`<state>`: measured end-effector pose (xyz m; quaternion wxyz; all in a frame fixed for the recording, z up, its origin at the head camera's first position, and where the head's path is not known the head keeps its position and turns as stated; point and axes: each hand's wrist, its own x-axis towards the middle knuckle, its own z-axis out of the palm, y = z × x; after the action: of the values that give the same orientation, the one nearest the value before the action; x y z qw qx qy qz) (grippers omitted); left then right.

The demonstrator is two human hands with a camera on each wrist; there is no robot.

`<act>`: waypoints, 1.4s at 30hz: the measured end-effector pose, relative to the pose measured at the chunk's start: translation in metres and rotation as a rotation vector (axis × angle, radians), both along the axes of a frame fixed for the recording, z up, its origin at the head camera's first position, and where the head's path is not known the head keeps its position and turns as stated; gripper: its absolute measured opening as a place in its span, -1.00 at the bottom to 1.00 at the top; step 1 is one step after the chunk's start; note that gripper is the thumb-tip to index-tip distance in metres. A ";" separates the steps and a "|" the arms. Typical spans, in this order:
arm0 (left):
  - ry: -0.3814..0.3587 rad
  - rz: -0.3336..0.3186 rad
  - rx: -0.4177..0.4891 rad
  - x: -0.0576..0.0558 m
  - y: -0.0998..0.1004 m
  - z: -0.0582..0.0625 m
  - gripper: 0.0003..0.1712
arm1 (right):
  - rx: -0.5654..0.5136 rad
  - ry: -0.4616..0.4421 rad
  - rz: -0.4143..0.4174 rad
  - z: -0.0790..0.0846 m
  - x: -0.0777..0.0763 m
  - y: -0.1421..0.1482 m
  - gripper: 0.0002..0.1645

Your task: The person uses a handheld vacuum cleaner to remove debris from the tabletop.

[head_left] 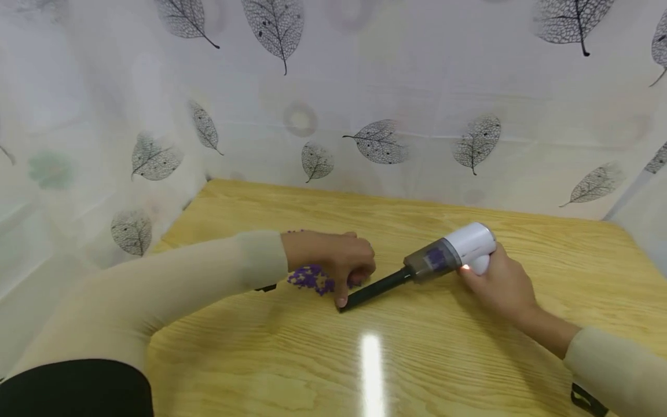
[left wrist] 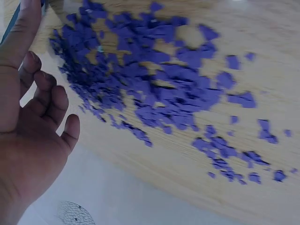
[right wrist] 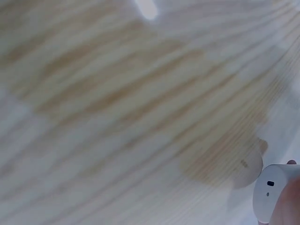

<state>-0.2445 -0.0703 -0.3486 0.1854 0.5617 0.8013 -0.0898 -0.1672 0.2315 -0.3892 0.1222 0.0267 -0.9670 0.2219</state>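
Note:
A white handheld vacuum cleaner is held by its handle in my right hand. Purple bits show inside its smoky clear dust cup, and a small light glows near the handle. Its long black nozzle slopes down left to the table. With one extended finger, my left hand touches the nozzle's tip; its other fingers curl loosely in the left wrist view. Purple paper-like scraps lie scattered beside this hand, partly hidden by it in the head view. The right wrist view catches only the vacuum's white end.
The wood-grain table carries a bright light reflection near its front. A whitish leaf-print curtain hangs behind the table and along its left side. Dark straps show at both wrists.

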 end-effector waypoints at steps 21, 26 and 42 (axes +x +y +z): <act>0.034 0.008 0.181 -0.004 0.024 0.007 -0.75 | 0.021 -0.001 -0.064 -0.002 -0.006 0.033 -0.31; 0.029 0.036 0.154 -0.006 0.028 0.006 -0.63 | 0.019 0.002 -0.070 -0.002 -0.008 0.033 -0.30; 0.028 0.109 0.087 -0.021 0.036 0.009 -0.63 | 0.027 -0.009 -0.117 -0.002 -0.020 0.034 -0.26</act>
<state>-0.2654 -0.0343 -0.3400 0.1541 0.5235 0.8363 -0.0527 -0.1873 0.2655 -0.3913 0.1304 -0.0292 -0.9704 0.2013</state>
